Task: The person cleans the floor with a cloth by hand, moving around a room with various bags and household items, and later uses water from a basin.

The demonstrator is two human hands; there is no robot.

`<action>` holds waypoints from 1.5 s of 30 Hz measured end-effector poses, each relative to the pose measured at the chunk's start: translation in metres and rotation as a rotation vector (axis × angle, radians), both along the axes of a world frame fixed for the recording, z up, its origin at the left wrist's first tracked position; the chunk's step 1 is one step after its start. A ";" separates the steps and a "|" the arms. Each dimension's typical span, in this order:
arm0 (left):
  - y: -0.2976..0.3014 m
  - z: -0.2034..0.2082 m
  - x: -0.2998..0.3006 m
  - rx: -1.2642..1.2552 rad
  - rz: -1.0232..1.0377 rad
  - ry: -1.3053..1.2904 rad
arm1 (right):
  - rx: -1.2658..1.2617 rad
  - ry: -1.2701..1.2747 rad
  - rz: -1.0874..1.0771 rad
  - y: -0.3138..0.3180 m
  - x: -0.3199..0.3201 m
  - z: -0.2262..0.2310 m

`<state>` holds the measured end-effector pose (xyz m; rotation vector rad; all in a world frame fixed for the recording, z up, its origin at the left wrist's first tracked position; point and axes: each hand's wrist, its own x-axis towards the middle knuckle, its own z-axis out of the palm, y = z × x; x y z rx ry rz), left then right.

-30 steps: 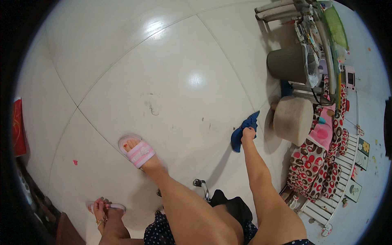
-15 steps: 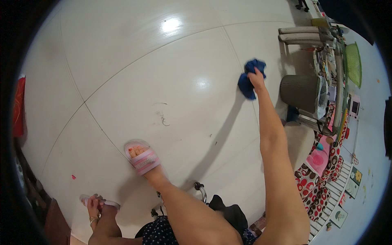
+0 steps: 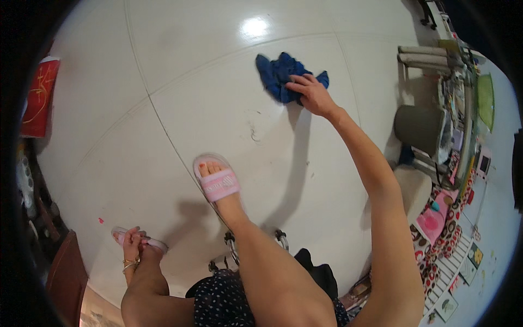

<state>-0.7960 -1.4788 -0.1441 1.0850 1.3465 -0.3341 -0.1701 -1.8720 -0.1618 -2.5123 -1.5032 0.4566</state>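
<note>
Blue cloth (image 3: 279, 76) lies crumpled on the pale tiled floor (image 3: 190, 71), well in from the floor's right edge, where a grey bin (image 3: 417, 131) stands. The right hand (image 3: 312, 94) rests over it, fingers half spread; whether they pinch fabric I cannot tell. The left hand (image 3: 132, 240) is at the left foot (image 3: 155, 249), grip unclear. Dark marks (image 3: 253, 132) between cloth and pink slipper (image 3: 220, 185) suggest that part is unfinished; how much is done cannot be judged.

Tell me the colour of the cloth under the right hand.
The cloth is dark blue; it shows best in the head view.
</note>
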 end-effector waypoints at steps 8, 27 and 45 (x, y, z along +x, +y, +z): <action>-0.001 0.007 -0.035 0.097 0.045 -0.019 | -0.038 0.068 -0.307 -0.152 -0.125 0.008; -0.006 0.007 -0.078 0.095 0.174 -0.243 | 0.180 0.455 -1.460 -0.082 -0.220 -0.029; 0.023 0.005 -0.111 -0.023 0.005 -0.118 | 0.041 0.279 -0.418 0.074 -0.156 -0.011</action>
